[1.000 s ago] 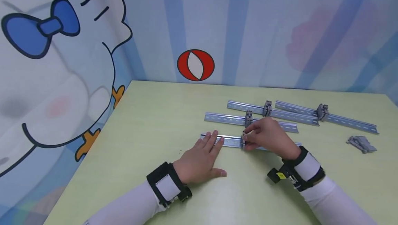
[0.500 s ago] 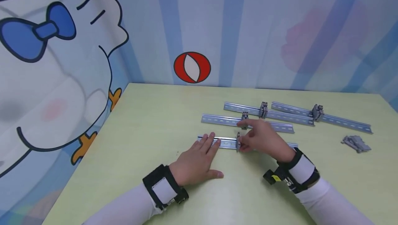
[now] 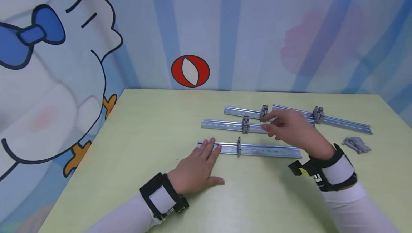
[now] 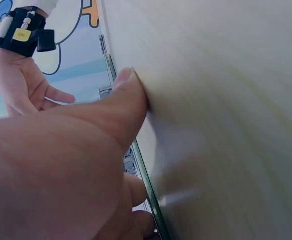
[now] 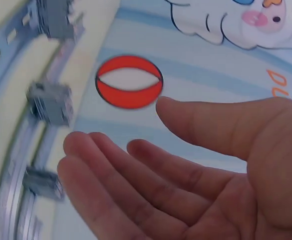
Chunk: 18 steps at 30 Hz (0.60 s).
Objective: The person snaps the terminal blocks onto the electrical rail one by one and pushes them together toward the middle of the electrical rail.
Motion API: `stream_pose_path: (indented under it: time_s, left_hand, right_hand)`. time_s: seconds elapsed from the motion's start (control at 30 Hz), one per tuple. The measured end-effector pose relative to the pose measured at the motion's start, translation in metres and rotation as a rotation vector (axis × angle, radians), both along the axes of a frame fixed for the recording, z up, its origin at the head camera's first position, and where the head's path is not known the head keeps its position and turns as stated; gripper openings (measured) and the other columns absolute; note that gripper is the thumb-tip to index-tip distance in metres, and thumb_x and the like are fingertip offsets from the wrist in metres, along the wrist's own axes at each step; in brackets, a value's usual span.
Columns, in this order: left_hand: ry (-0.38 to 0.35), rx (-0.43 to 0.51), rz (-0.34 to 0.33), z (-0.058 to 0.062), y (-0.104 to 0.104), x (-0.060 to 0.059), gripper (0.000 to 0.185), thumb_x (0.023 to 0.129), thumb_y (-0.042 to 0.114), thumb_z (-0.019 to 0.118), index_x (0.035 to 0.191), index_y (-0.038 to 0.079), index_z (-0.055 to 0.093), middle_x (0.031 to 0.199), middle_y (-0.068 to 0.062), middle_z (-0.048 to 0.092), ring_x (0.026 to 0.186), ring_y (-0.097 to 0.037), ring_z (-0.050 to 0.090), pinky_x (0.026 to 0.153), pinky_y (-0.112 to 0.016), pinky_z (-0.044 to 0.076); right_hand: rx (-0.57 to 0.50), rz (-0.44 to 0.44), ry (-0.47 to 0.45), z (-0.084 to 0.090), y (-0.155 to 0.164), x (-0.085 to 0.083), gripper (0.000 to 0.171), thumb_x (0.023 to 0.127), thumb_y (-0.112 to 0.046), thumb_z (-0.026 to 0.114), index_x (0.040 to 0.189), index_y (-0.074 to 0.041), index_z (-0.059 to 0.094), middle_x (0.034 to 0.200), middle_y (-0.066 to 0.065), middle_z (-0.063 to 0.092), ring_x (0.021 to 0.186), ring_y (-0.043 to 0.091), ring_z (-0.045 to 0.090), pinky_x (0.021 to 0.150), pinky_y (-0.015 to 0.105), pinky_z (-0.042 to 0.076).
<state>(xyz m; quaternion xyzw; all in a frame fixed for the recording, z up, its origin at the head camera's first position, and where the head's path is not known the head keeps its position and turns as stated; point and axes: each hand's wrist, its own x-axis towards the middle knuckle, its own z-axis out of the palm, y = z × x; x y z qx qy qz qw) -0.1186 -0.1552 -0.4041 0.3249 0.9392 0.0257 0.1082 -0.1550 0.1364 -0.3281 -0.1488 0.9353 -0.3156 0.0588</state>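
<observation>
Nearest to me on the pale green table [image 3: 154, 125] lies a metal rail [image 3: 267, 150] with one grey clip-on block [image 3: 239, 146] standing on it. My left hand [image 3: 201, 159] lies flat, its straight fingers [image 3: 210, 146] resting on the rail's left end; the left wrist view shows the thumb [image 4: 123, 107] pressed to the tabletop beside the rail [image 4: 142, 167]. My right hand [image 3: 284, 124] hovers open and empty above the second rail [image 3: 222, 125], behind the near one. The right wrist view shows its fingers [image 5: 121, 185] straight, holding nothing.
The second rail carries a grey block [image 3: 245, 124]. Behind it lie two more rails [image 3: 239, 111] [image 3: 344, 123], each with a block [image 3: 264, 111] [image 3: 318, 114]. Several loose grey blocks [image 3: 355, 143] sit at the right. A painted wall [image 3: 190, 71] closes the back and left.
My right hand has let go of the block on the near rail and lifted away toward the back right, fingers opening. The left hand stays on the rail's end.
</observation>
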Motion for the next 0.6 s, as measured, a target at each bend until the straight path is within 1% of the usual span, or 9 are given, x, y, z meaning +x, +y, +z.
stream_pose_path:
  time_s: [0.13,0.3,0.37,0.43,0.5,0.53,0.6]
  left_hand:
    - [-0.003,0.004,0.002,-0.001,0.0,0.0,0.092,0.092,0.065,0.048,0.156,0.008,0.016,0.163,-0.016,0.005,0.15,-0.031,0.008,0.119,-0.044,0.02]
    - [0.001,-0.001,-0.003,-0.002,0.0,-0.001,0.092,0.092,0.065,0.047,0.157,0.008,0.015,0.163,-0.016,0.004,0.15,-0.031,0.007,0.119,-0.043,0.02]
    - [0.003,-0.001,-0.004,-0.003,0.0,-0.001,0.092,0.092,0.065,0.047,0.157,0.008,0.015,0.163,-0.016,0.004,0.15,-0.032,0.007,0.119,-0.043,0.02]
    - [0.004,0.005,-0.004,-0.003,-0.001,0.0,0.092,0.092,0.065,0.047,0.157,0.007,0.015,0.163,-0.016,0.004,0.15,-0.032,0.007,0.119,-0.044,0.02]
    - [0.003,0.011,-0.002,-0.003,-0.001,0.0,0.092,0.092,0.065,0.047,0.157,0.007,0.015,0.163,-0.016,0.004,0.15,-0.032,0.008,0.119,-0.044,0.02]
    - [0.002,0.014,-0.002,-0.003,-0.001,0.0,0.092,0.092,0.065,0.047,0.156,0.007,0.015,0.163,-0.016,0.004,0.15,-0.032,0.008,0.119,-0.044,0.02]
    - [0.002,0.019,-0.003,-0.003,-0.001,0.0,0.092,0.092,0.065,0.047,0.156,0.007,0.015,0.163,-0.017,0.004,0.15,-0.033,0.008,0.119,-0.044,0.02]
  right_hand:
    - [0.083,-0.062,0.043,0.013,0.025,0.002,0.043,0.098,-0.035,0.059,0.126,-0.003,0.062,0.094,0.008,0.075,0.073,0.015,0.069,0.063,0.034,0.054]
    - [0.192,-0.212,0.096,0.025,0.065,0.007,0.051,0.099,-0.042,0.054,0.126,0.001,0.06,0.095,0.016,0.074,0.074,0.021,0.069,0.057,0.034,0.051]
    - [0.216,-0.278,0.131,0.029,0.08,0.011,0.052,0.099,-0.041,0.053,0.125,0.004,0.059,0.092,0.019,0.073,0.073,0.025,0.068,0.055,0.036,0.05]
    - [0.233,-0.334,0.167,0.032,0.094,0.014,0.053,0.099,-0.04,0.052,0.122,0.007,0.059,0.085,0.018,0.073,0.07,0.027,0.068,0.053,0.036,0.049]
    - [0.248,-0.387,0.183,0.031,0.112,0.015,0.053,0.1,-0.037,0.051,0.121,0.012,0.057,0.081,0.019,0.071,0.068,0.03,0.066,0.05,0.036,0.047]
    - [0.251,-0.414,0.181,0.029,0.122,0.015,0.055,0.1,-0.036,0.051,0.121,0.014,0.055,0.08,0.023,0.07,0.069,0.033,0.065,0.051,0.038,0.047]
    - [0.25,-0.475,0.143,0.018,0.149,0.01,0.065,0.101,-0.043,0.046,0.128,0.016,0.049,0.089,0.029,0.067,0.073,0.039,0.063,0.054,0.043,0.047]
